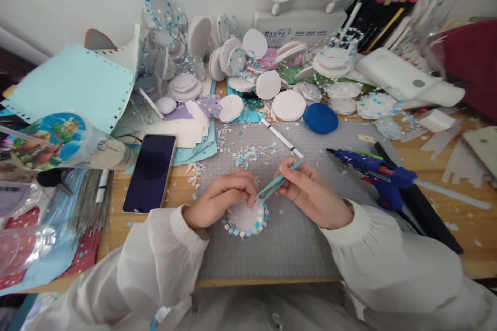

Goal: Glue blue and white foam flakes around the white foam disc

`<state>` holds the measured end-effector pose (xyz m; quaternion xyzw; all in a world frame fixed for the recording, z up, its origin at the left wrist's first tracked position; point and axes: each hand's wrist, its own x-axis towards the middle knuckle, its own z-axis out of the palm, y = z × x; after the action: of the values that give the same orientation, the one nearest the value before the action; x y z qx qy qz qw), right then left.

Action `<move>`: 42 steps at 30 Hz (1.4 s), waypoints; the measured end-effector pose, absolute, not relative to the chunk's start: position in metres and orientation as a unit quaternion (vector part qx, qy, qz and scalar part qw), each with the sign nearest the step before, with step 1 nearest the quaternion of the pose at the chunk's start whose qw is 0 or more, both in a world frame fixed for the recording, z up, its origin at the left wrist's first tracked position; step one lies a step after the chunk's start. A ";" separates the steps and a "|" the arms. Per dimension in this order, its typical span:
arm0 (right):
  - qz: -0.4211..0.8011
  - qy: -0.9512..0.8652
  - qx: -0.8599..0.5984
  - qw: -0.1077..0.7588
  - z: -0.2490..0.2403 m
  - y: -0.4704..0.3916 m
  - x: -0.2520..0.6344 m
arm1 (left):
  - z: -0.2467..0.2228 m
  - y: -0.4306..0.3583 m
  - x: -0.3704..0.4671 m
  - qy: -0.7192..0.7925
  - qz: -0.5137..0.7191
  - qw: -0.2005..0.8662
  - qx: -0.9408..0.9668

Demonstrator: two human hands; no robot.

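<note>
Two hands work over one grey gridded mat (303, 253) on the wooden desk (473, 217). The right hand (310, 194) holds one pair of teal tweezers (278, 182), their tips close together at the far edge of one white disc (245, 217). The left hand (223, 196) has its fingers drawn into a narrow pinch over that same disc; whether they grip the disc or a thin strand, I cannot tell. The disc is on the near part of the mat, edged with small blue and white pieces, too many to count. One heap of like pieces (247, 155) lies just beyond.

There are two white pens: one (282, 137) at the mat's far edge, the other (102, 186) on the left. One phone (149, 173) lies left of the mat, one blue disc (320, 118) on the far side, one blue glue gun (373, 168) on the right. Far back, a white lamp unit (301, 23) has two heads and one line of blue characters, too blurred to read. At far left, one label (11, 196) bears a barcode.
</note>
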<state>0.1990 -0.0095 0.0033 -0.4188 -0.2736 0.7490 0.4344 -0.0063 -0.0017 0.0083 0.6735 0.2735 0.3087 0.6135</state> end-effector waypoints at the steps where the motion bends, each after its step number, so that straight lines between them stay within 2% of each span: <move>1: 0.750 -0.270 -0.419 0.435 0.003 -0.009 0.199 | 0.008 -0.002 -0.006 0.274 0.307 0.612 0.675; 25: 0.762 -0.230 -0.420 0.435 0.003 -0.006 0.200 | 0.006 -0.002 -0.002 0.260 0.340 0.557 0.712; 42: 0.785 -0.101 -0.411 0.452 0.007 0.003 0.207 | 0.006 -0.003 -0.003 0.262 0.340 0.550 0.716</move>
<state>0.2073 0.0028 0.0069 -0.4110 -0.1009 0.7852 0.4521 -0.0027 -0.0028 0.0060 0.7164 0.2622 0.3396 0.5502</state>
